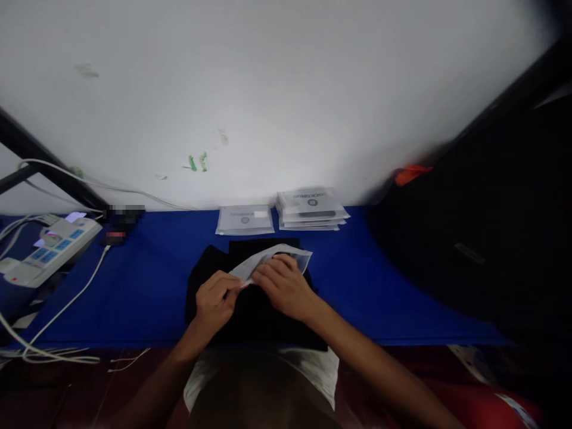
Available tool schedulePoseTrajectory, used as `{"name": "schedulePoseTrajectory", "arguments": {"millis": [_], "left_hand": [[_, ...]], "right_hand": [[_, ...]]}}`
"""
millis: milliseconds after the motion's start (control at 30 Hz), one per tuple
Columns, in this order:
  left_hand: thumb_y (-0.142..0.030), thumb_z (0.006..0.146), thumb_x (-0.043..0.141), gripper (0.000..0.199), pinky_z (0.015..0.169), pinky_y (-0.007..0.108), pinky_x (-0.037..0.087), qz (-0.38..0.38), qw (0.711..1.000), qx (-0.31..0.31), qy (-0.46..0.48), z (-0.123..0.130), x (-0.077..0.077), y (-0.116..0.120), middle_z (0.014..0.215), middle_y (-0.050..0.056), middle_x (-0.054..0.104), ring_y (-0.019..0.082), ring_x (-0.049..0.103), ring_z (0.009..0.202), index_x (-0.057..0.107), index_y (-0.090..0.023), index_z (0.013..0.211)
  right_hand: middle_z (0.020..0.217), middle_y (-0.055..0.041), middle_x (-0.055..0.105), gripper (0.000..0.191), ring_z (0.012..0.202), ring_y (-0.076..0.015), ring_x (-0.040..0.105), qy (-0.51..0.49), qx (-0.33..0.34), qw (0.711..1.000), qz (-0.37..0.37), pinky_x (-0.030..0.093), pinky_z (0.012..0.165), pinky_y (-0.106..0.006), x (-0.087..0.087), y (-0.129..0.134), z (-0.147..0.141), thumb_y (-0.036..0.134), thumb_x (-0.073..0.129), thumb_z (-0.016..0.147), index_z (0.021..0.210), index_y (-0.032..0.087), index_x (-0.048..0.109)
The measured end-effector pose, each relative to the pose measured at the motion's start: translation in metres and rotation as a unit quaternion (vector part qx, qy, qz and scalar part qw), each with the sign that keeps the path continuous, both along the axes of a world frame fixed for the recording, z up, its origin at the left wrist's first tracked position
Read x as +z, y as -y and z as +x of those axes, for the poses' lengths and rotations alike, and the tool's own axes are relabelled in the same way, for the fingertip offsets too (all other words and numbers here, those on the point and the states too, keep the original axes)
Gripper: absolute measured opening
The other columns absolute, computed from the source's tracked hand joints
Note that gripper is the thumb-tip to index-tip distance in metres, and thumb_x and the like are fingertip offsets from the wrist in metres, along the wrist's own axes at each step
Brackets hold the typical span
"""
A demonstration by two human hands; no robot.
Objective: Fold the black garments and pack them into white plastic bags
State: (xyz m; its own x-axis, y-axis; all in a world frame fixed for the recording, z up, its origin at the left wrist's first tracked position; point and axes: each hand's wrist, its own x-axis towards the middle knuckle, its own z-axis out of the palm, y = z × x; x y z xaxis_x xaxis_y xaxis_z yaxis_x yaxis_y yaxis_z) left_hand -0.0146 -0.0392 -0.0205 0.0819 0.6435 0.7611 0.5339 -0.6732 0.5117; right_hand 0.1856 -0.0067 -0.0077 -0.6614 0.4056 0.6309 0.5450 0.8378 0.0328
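A translucent white zip bag (pixel 254 260) is held over a heap of black fabric (pixel 250 319) on the blue table. My left hand (pixel 217 300) pinches the bag's near left edge, its fingers closed. At the bag's opening, my right hand (pixel 283 285) is closed on the near right side, with its fingertips partly inside or behind the edge. What lies within the bag is mostly hidden by my fingers.
Behind the fabric lie a flat white packet (pixel 236 221) and a stack of similar packets (pixel 308 208). A white power strip (pixel 58 247) with cables and a dark device are on the left. A large black bag (pixel 465 238) fills the right side.
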Motion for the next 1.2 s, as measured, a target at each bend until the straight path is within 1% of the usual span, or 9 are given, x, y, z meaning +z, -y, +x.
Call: {"name": "schedulePoseTrajectory", "arguments": {"millis": [167, 267, 433, 600, 700, 833, 900, 1033, 1200], "left_hand": [[-0.019, 0.084, 0.072, 0.011, 0.057, 0.023, 0.052, -0.027, 0.996, 0.078, 0.038, -0.028, 0.001, 0.001, 0.072, -0.001, 0.071, 0.012, 0.067, 0.063, 0.068, -0.019, 0.074], [-0.015, 0.084, 0.071, 0.009, 0.057, 0.023, 0.053, -0.038, 0.998, 0.009, 0.042, -0.035, -0.003, 0.003, 0.072, -0.001, 0.071, 0.012, 0.067, 0.065, 0.069, -0.019, 0.076], [-0.011, 0.086, 0.068, 0.009, 0.058, 0.022, 0.054, -0.053, 0.994, -0.091, 0.038, -0.025, -0.004, 0.005, 0.073, 0.000, 0.070, 0.012, 0.067, 0.065, 0.069, -0.019, 0.082], [-0.016, 0.087, 0.068, 0.009, 0.066, 0.025, 0.056, -0.079, 0.996, -0.049, 0.011, -0.028, -0.001, 0.011, 0.084, 0.002, 0.070, 0.013, 0.067, 0.070, 0.068, -0.020, 0.095], [-0.024, 0.088, 0.068, 0.018, 0.070, 0.028, 0.056, -0.154, 0.988, -0.017, -0.024, -0.044, -0.006, 0.019, 0.092, 0.003, 0.068, 0.014, 0.066, 0.076, 0.064, -0.022, 0.105], [-0.030, 0.089, 0.067, 0.009, 0.081, 0.035, 0.054, -0.229, 0.960, -0.063, -0.148, -0.069, -0.022, 0.031, 0.099, 0.004, 0.068, 0.020, 0.065, 0.093, 0.065, -0.023, 0.095], [-0.032, 0.086, 0.070, 0.012, 0.087, 0.039, 0.052, -0.253, 0.941, -0.079, -0.208, -0.077, -0.029, 0.036, 0.106, 0.005, 0.067, 0.023, 0.063, 0.101, 0.066, -0.025, 0.095], [-0.034, 0.077, 0.078, 0.033, 0.095, 0.047, 0.049, -0.286, 0.913, -0.093, -0.277, -0.082, -0.036, 0.044, 0.125, 0.006, 0.060, 0.029, 0.056, 0.116, 0.065, -0.029, 0.107], [-0.031, 0.078, 0.077, 0.037, 0.097, 0.051, 0.047, -0.288, 0.904, -0.101, -0.300, -0.081, -0.036, 0.047, 0.132, 0.007, 0.055, 0.032, 0.051, 0.122, 0.064, -0.031, 0.112]], "right_hand": [[0.100, -0.0056, 0.071, 0.024, 0.099, -0.0218, 0.058, -0.039, -0.106, 0.994, 0.001, 0.035, 0.100, -0.043, -0.003, -0.023, 0.061, 0.009, 0.043, 0.095, 0.104, 0.021, 0.061], [0.106, -0.0074, 0.070, 0.018, 0.103, -0.0236, 0.060, -0.044, -0.107, 0.992, -0.055, 0.042, 0.097, -0.045, 0.000, -0.026, 0.085, 0.015, 0.050, 0.095, 0.107, 0.022, 0.061], [0.135, -0.0161, 0.057, 0.048, 0.126, -0.0293, 0.050, 0.024, -0.035, 0.990, -0.135, 0.043, 0.103, -0.049, 0.009, -0.013, 0.056, 0.028, 0.061, 0.090, 0.136, 0.015, 0.049], [0.112, -0.0099, 0.072, 0.043, 0.100, -0.0223, 0.066, 0.081, 0.005, 0.988, -0.134, 0.053, 0.088, -0.037, 0.010, -0.027, 0.037, 0.002, 0.051, 0.083, 0.121, 0.016, 0.062], [0.112, -0.0097, 0.072, 0.045, 0.102, -0.0230, 0.066, -0.002, -0.065, 0.997, -0.045, 0.053, 0.088, -0.036, 0.025, -0.054, 0.063, 0.003, 0.048, 0.083, 0.122, 0.018, 0.063], [0.133, -0.0107, 0.062, 0.054, 0.127, -0.0270, 0.053, -0.064, -0.232, 0.970, 0.045, 0.043, 0.105, -0.045, 0.041, -0.101, 0.108, 0.002, 0.044, 0.085, 0.135, 0.020, 0.055], [0.138, -0.0127, 0.057, 0.056, 0.131, -0.0287, 0.050, 0.001, -0.278, 0.960, 0.009, 0.040, 0.107, -0.047, 0.035, -0.124, 0.124, 0.000, 0.044, 0.084, 0.136, 0.016, 0.054], [0.135, -0.0184, 0.059, 0.055, 0.123, -0.0288, 0.056, 0.084, -0.284, 0.953, -0.061, 0.046, 0.104, -0.045, 0.010, -0.145, 0.139, -0.001, 0.046, 0.079, 0.132, 0.008, 0.057], [0.142, -0.0220, 0.051, 0.047, 0.131, -0.0348, 0.048, 0.019, -0.276, 0.959, -0.070, 0.042, 0.108, -0.052, -0.001, -0.099, 0.123, 0.016, 0.048, 0.091, 0.137, 0.007, 0.050]]}}
